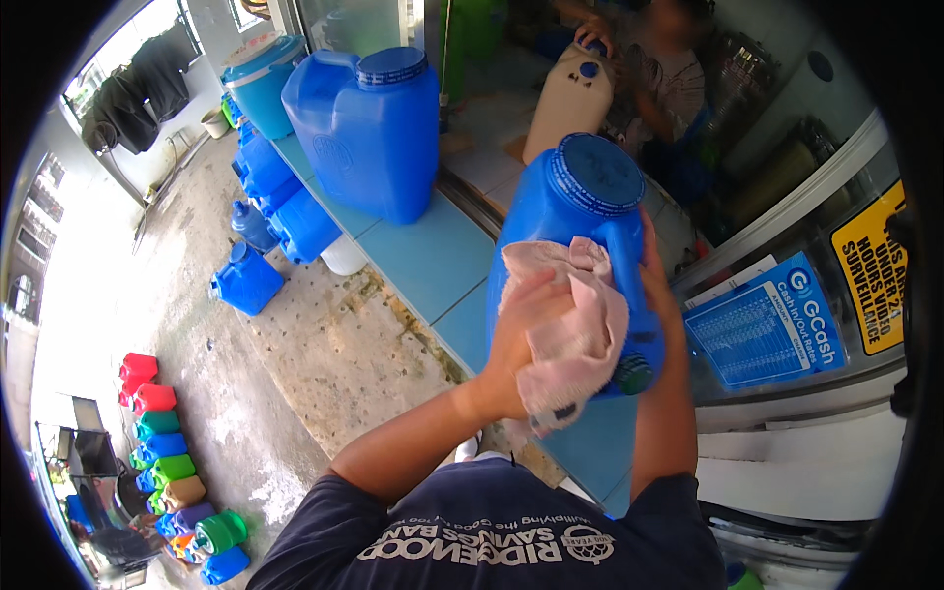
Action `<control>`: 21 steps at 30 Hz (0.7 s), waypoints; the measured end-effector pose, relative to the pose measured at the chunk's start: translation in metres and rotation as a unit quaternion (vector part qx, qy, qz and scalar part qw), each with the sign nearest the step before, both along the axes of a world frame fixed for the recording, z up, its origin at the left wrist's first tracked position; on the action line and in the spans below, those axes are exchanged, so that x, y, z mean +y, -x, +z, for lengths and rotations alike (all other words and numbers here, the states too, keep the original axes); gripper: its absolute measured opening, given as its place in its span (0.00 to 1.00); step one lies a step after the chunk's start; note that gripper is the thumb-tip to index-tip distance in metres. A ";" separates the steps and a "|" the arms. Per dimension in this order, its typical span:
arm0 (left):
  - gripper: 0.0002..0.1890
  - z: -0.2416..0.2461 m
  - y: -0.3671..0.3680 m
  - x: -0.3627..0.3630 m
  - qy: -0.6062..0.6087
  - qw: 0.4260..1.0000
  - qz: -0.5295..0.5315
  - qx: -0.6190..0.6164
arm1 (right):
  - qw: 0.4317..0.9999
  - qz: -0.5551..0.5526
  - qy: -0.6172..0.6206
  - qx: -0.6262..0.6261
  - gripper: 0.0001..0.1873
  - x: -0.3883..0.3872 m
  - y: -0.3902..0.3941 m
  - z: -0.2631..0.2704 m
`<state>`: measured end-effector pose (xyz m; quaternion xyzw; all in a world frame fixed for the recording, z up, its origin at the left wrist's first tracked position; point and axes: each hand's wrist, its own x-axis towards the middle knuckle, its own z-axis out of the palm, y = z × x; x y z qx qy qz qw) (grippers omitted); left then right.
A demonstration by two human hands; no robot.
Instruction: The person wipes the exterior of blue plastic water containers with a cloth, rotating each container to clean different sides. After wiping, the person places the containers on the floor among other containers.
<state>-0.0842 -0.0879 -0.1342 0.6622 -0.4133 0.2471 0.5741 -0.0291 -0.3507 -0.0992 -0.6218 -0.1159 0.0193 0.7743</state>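
A blue plastic water container (525, 198) stands before me on the tiled ledge (461, 321), its wide round screw cap (599, 175) facing up. My left hand (514, 354) presses a crumpled pink cloth (582, 313) against the container's side; motion blurs the fingers. On the container's right, beside its handle (625, 262), my right hand (653, 269) holds it, with most of the fingers hidden behind. A small dark spigot cap (633, 372) shows low on the near side.
Another blue container (369, 140) and a teal lidded bucket (267, 85) stand farther along the ledge. Behind the opening, a person's hands (594, 37) hold a beige container (568, 103). Blue containers (249, 276) and a row of coloured jugs (173, 470) are on the concrete floor.
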 end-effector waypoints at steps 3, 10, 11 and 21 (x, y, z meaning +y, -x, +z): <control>0.31 0.017 0.004 -0.002 -0.080 0.995 -0.035 -0.044 | 0.998 0.038 0.049 0.024 0.59 -0.019 -0.006 -0.003; 0.40 -0.057 -0.007 -0.012 0.164 0.936 -0.033 0.309 | 0.998 0.029 0.045 0.023 0.56 -0.020 -0.004 -0.002; 0.41 -0.061 -0.017 -0.011 0.169 0.944 -0.039 0.282 | 0.999 0.033 0.027 0.030 0.56 -0.018 -0.004 -0.002; 0.42 -0.118 -0.145 0.018 0.149 0.938 -0.013 0.314 | 0.998 0.020 0.014 0.053 0.52 -0.015 0.001 0.001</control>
